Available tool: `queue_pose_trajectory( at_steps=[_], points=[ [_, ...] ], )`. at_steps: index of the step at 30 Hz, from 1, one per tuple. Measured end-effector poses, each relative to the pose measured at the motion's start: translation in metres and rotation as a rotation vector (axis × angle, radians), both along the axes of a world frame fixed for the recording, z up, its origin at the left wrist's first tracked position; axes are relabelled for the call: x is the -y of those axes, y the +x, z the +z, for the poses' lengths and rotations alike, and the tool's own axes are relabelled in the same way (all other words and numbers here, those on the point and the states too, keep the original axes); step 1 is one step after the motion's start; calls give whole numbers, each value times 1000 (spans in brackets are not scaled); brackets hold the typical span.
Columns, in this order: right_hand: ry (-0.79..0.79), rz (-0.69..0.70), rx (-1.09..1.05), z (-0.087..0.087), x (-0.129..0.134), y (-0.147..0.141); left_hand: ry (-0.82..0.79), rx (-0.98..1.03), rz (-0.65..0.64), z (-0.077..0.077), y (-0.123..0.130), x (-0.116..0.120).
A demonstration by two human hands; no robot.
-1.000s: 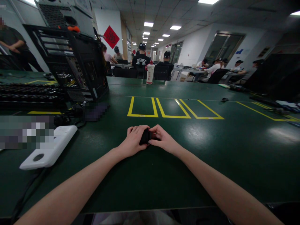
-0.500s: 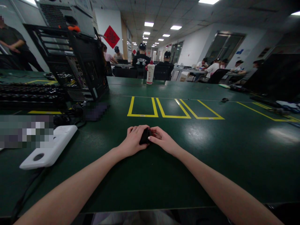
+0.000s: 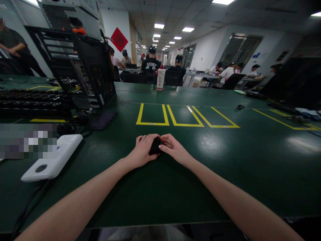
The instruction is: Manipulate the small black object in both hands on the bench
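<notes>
A small black box-like object (image 3: 154,146) rests at the middle of the green table (image 3: 160,194); its exact kind does not show. My left hand (image 3: 144,149) is wrapped around it from the left, fingers over the far side and thumb along the near side. From the right, my right hand (image 3: 175,149) reaches in with curled fingers, thumb and fingertips at the object's right side. The fingers partly cover the object, and what the right fingertips pinch is hidden.
Yellow tape frames (image 3: 152,124) lie beyond my hands. A white power strip (image 3: 54,160) with a black cable sits at left, near an open black computer case (image 3: 87,67). A white bottle (image 3: 161,78) stands farther back. Several people sit at other tables.
Both hands stay in nearly the same place around the black object. The right fingers and the object's right edge have shifted very slightly.
</notes>
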State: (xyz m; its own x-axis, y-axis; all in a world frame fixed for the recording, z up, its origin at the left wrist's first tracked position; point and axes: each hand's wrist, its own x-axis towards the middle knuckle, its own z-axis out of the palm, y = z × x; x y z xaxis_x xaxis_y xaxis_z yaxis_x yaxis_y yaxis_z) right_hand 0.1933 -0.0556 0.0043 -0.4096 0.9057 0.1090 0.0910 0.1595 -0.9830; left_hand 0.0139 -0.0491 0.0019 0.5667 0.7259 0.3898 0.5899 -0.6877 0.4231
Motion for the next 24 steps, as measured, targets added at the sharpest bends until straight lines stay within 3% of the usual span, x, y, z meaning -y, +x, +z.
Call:
queue_pose_trajectory(
  at_steps=[8, 18, 24],
  points=[
    [-32, 98, -47, -1, 0, 4, -1, -13, 1, 1, 0, 0],
    [-14, 20, 12, -1, 0, 1, -10, -5, 3, 1, 0, 0],
    [-32, 78, 15, 0, 2, 4, -20, -6, -3, 2, -1, 1]
  ],
)
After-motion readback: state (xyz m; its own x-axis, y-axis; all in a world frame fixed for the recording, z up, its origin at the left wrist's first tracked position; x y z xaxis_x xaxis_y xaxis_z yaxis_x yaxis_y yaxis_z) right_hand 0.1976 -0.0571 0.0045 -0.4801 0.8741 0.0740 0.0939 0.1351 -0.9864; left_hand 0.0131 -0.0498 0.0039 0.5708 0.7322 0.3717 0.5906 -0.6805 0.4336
